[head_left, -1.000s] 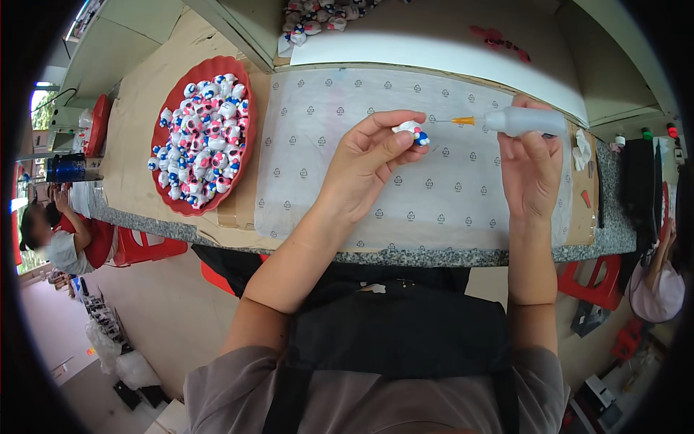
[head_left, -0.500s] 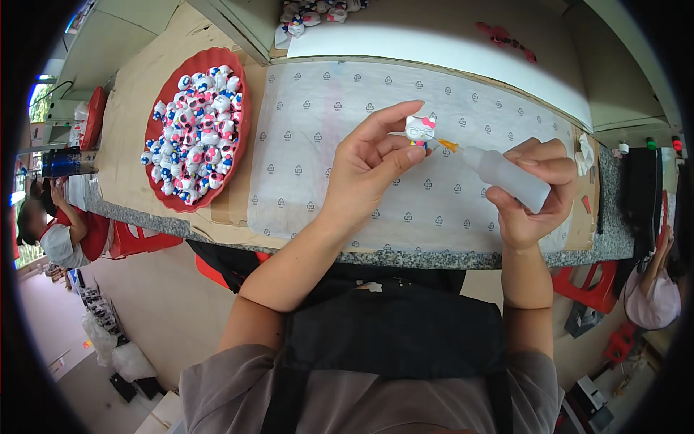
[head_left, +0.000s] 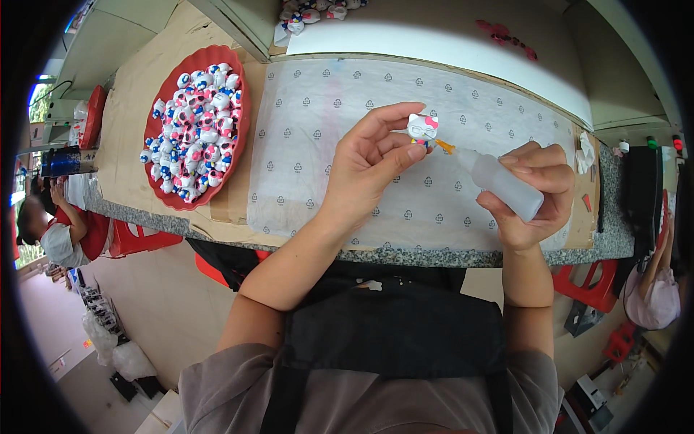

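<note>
Between thumb and fingers, my left hand (head_left: 374, 154) grips a small white cat figurine (head_left: 422, 127) with a pink bow and a blue and yellow body. Its head points up and its lower part is partly hidden by my thumb. My right hand (head_left: 538, 189) is closed around a translucent white squeeze bottle (head_left: 504, 184), tilted so its amber nozzle tip (head_left: 445, 147) points left at the figurine's body. The tip is very close to the figurine; whether it touches, I cannot tell. Both hands are above a white printed sheet (head_left: 311, 184) on the table.
A red scalloped tray (head_left: 241, 137) at the left holds many white, blue and pink pieces. More such pieces (head_left: 311, 14) lie on the shelf behind, with pink and dark bits (head_left: 506, 40) farther right. Crumpled tissue (head_left: 585, 153) lies at the right. Other people sit at both sides.
The bottle's nozzle has shifted slightly left and down, toward the figurine's body. The figurine's head has tipped a little to the right. Both hands keep their hold.
</note>
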Action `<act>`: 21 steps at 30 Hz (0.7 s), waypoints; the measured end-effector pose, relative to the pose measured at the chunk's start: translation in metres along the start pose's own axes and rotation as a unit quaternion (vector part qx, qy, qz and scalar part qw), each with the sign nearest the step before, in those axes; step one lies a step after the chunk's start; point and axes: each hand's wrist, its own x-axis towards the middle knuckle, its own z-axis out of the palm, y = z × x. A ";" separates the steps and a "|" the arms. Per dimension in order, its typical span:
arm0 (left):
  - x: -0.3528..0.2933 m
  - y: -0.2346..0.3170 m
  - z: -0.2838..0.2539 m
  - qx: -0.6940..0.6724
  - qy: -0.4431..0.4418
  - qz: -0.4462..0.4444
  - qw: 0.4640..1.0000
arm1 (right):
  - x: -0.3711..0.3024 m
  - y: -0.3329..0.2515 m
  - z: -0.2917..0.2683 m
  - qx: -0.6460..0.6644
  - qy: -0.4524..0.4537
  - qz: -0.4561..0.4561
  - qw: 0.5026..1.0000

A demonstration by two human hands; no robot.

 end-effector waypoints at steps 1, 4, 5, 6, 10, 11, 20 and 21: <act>0.000 0.000 0.000 0.001 -0.003 0.000 1.000 | 0.000 0.000 0.000 0.001 0.000 0.002 1.000; 0.000 -0.001 0.000 -0.001 -0.004 0.003 1.000 | 0.000 -0.001 -0.001 -0.005 -0.003 0.003 1.000; 0.000 -0.001 0.000 -0.003 -0.002 0.004 1.000 | 0.001 -0.001 -0.002 -0.005 -0.003 0.003 1.000; 0.000 -0.001 -0.001 -0.003 -0.002 0.005 1.000 | 0.001 -0.001 -0.002 -0.003 -0.003 0.005 1.000; 0.001 0.000 -0.002 -0.009 0.000 -0.005 1.000 | 0.001 0.000 -0.002 -0.003 0.009 -0.003 1.000; 0.001 -0.001 -0.001 -0.013 -0.001 -0.005 1.000 | 0.001 0.000 -0.002 -0.004 0.009 -0.004 1.000; 0.001 0.000 -0.002 -0.019 -0.008 -0.010 1.000 | 0.001 -0.003 0.000 -0.013 0.012 -0.005 1.000; 0.001 0.000 -0.001 -0.019 -0.009 -0.009 1.000 | 0.000 -0.003 -0.001 -0.013 0.010 -0.002 1.000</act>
